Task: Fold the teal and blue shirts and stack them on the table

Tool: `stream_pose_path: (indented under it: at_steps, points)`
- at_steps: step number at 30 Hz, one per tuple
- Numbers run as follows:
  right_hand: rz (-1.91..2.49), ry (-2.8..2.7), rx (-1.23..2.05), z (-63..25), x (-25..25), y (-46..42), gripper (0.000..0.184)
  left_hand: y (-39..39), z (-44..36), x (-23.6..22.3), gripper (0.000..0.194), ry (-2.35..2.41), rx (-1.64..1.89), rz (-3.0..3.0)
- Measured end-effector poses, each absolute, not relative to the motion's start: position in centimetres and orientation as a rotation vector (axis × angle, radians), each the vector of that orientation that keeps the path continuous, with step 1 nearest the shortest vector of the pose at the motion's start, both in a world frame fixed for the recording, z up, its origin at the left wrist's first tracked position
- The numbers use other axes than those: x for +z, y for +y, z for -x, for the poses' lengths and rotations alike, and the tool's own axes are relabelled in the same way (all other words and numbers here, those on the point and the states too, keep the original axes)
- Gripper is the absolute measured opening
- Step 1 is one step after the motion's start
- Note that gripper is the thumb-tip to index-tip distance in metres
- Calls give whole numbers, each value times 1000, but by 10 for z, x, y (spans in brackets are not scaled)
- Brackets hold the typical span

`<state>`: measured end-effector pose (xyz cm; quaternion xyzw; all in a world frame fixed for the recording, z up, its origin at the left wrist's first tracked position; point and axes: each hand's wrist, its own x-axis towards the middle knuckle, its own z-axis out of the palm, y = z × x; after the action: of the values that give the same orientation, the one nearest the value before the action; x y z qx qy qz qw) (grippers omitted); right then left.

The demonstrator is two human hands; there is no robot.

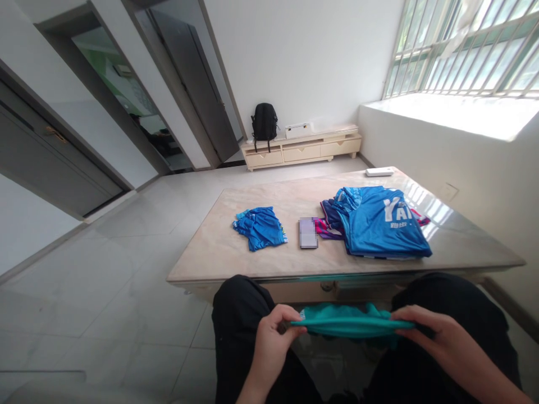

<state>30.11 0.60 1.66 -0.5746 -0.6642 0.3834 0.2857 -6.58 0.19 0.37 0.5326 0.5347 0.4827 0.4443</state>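
A teal garment point(351, 322) is stretched flat between my knees, below the table's front edge. My left hand point(273, 342) pinches its left end with closed fingers. My right hand point(433, 336) grips its right end the same way. On the marble table point(219, 252) lie a small folded blue garment point(261, 227) at the left, a phone point(308, 233) in the middle, and a stack of blue shirts point(379, 221) with white lettering at the right, with a purple piece showing beneath it.
A white remote point(379, 172) rests at the table's far right corner. A low cabinet point(301, 148) with a black backpack point(264, 123) stands against the far wall. Doors line the left; a barred window is at the upper right.
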Motion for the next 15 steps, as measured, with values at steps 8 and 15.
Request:
stream_pose_path:
  at_steps: [8,15]
  points:
    - [1548,-2024,1068,-303,10,3,24,2,76,16,11,1304,982,-1254]
    - [1572,-2049,1214,-305,13,1,22,3,78,5,19,1422,866,-1243]
